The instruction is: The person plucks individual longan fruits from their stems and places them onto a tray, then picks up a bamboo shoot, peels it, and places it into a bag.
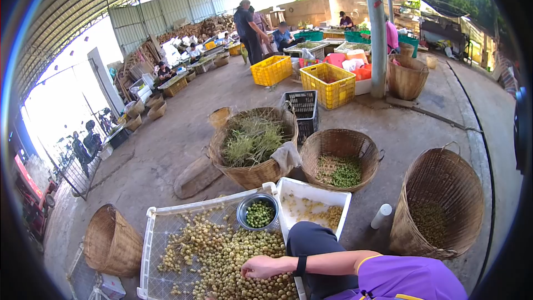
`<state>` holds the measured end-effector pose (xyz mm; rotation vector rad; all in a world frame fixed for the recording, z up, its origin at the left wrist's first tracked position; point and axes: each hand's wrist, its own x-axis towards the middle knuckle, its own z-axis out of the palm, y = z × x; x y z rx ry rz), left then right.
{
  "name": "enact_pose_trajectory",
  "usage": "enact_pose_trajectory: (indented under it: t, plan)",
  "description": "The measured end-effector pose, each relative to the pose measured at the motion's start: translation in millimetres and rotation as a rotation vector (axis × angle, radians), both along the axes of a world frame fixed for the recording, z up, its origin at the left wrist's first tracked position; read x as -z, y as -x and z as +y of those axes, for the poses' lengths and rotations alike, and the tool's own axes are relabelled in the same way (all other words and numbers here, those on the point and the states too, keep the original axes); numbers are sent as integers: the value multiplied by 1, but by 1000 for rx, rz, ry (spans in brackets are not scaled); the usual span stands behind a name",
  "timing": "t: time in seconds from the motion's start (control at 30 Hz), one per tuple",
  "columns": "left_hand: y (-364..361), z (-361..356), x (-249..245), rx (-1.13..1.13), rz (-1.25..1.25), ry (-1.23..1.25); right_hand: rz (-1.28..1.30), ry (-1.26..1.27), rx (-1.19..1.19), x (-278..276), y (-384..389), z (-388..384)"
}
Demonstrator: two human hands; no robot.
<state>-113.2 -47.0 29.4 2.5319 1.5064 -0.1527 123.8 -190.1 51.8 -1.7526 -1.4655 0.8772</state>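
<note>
Yellow-green round fruits [222, 253], small and olive-like, lie heaped loose on a white mesh tray [150, 233] by the person's knee. Judged light, firm and apt to roll, they are best pinched singly or scooped by the handful. Right hand [261, 267] rests on the heap with fingers curled; whether its grip encloses fruit cannot be told. Left hand out of view. Steel bowl [240, 215] of greener fruits sits at the tray's far edge, with a white tub [311, 190] beside it and a wicker basket [319, 139] beyond.
</note>
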Motion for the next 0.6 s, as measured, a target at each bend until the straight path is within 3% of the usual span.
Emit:
enact_pose_trajectory:
  t: [0.07,0.1,0.17,0.23,0.27,0.33,0.43,0.53,0.6]
  plan:
    - [4,10,-5,-83,-380,22,2,-4,9,-9,-10,4]
    - [5,20,-5,-91,-374,23,-16,-53,33,-15,-15,3]
    - [14,37,-4,-89,-665,180,22,-12,61,-28,-27,4]
    - [-5,2,-74,-275,-958,464,-26,-16,70,-29,-36,9]
    - [4,36,-13,-298,-1260,504,8,17,72,-35,-37,8]
    - [-10,11,-64,-316,-1270,610,67,42,103,-48,-38,9]
    - [-20,-6,-83,-345,-1417,886,320,39,152,-24,-36,24]
    - [-28,-17,-86,-329,-1434,996,695,92,96,-16,-34,32]
    - [-31,-19,-78,-331,-1403,1024,792,90,88,-6,-27,35]
